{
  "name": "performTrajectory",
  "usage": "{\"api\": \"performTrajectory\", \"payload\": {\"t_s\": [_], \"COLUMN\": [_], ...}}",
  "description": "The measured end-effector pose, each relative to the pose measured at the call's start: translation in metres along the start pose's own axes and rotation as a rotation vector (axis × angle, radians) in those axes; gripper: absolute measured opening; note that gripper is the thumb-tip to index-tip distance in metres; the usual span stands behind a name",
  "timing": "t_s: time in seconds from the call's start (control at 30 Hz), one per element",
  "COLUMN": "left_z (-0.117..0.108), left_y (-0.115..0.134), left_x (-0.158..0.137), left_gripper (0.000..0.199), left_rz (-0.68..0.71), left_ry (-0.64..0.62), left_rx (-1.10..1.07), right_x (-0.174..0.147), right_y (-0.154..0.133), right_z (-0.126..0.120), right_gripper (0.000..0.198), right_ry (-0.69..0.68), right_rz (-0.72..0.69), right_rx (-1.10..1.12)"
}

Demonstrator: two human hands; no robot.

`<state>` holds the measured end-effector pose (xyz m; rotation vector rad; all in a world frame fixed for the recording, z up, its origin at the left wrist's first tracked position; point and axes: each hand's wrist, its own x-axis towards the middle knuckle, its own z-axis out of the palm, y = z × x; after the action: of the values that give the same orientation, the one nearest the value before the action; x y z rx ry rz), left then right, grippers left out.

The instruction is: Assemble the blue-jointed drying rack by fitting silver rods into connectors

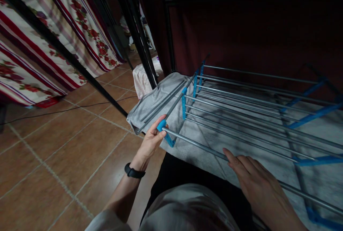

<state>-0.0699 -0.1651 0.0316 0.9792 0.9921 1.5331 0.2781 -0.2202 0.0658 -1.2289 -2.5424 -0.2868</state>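
A rack of grey metal rods (241,117) with blue plastic brackets rests on a grey cloth (214,138). My left hand (153,138) is closed around the blue corner connector (161,125) at the rack's near left end, its thumb by the joint with the front rod. My right hand (252,173) wraps over that front rod (198,146) farther along, with the thumb stretched along it; the undersides of the fingers are hidden. Several loose rods (162,104) lie on the cloth left of the rack.
A black metal post (66,54) slants across the left side, over a tiled floor (53,152) with a thin dark cable (80,106). Flowered, striped curtains (61,27) hang at the left. A dark red panel (241,41) stands behind the rack. A pale striped cloth (142,79) hangs near the posts.
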Motion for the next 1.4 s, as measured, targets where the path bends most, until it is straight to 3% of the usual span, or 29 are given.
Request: {"api": "performTrajectory", "payload": {"t_s": [0.23, 0.6, 1.13, 1.4], "left_z": [0.003, 0.011, 0.015, 0.023], "left_y": [-0.002, 0.002, -0.001, -0.004], "left_x": [-0.005, -0.010, -0.011, -0.018], "left_gripper": [0.075, 0.072, 0.071, 0.059], "left_rz": [-0.009, -0.001, 0.084, 0.134], "left_ry": [0.041, 0.034, 0.032, 0.042], "left_rx": [-0.026, -0.029, 0.195, 0.282], "right_x": [-0.005, -0.004, -0.002, -0.004], "right_y": [0.002, 0.004, 0.003, 0.006], "right_z": [0.002, 0.001, -0.001, 0.001], "right_gripper": [0.057, 0.058, 0.058, 0.054], "right_ry": [-0.045, -0.036, -0.033, -0.019], "right_rz": [0.004, -0.019, -0.020, -0.026], "right_rx": [0.005, 0.027, 0.023, 0.039]}}
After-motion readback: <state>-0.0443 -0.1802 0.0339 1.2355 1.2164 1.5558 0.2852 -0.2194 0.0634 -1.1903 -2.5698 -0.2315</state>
